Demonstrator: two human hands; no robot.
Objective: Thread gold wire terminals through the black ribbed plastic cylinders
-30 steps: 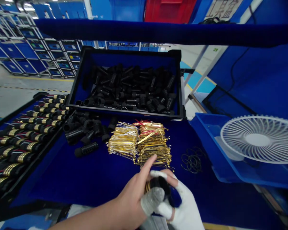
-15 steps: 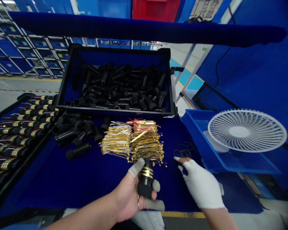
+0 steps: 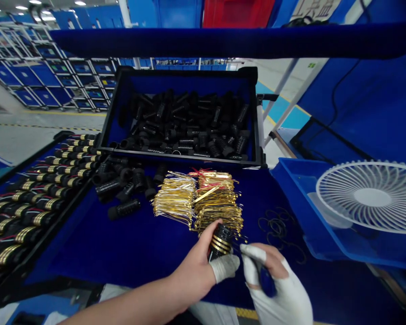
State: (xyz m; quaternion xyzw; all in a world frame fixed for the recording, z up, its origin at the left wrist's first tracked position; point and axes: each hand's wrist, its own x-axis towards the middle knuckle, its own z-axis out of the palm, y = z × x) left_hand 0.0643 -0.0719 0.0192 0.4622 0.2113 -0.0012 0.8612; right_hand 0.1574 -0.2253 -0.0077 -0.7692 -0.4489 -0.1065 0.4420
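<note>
My left hand [image 3: 206, 264], with covers on some fingertips, is wrapped round a black cylinder [image 3: 222, 239] with gold bands. Just to its right is my right hand [image 3: 274, 280] in a white glove with bare finger parts; its thumb and forefinger are pinched close to the cylinder, and whatever they hold is too small to name. Beyond the hands lie two bundles of gold strips, a left one [image 3: 176, 198] and a right one [image 3: 218, 203]. Thin dark rings [image 3: 277, 225] lie on the blue cloth beyond my right hand.
A black-rimmed bin [image 3: 186, 156] of black ribbed tubes stands at the back, with loose tubes [image 3: 123, 210] in front of it. At the left is a tray of gold-banded cylinders [image 3: 40, 219]. A white fan [image 3: 372, 197] stands over a blue bin [image 3: 294, 180] at the right.
My right hand has moved from the dark rings to beside the banded cylinder. My left hand has turned and tilted the cylinder. The camera view has shifted left.
</note>
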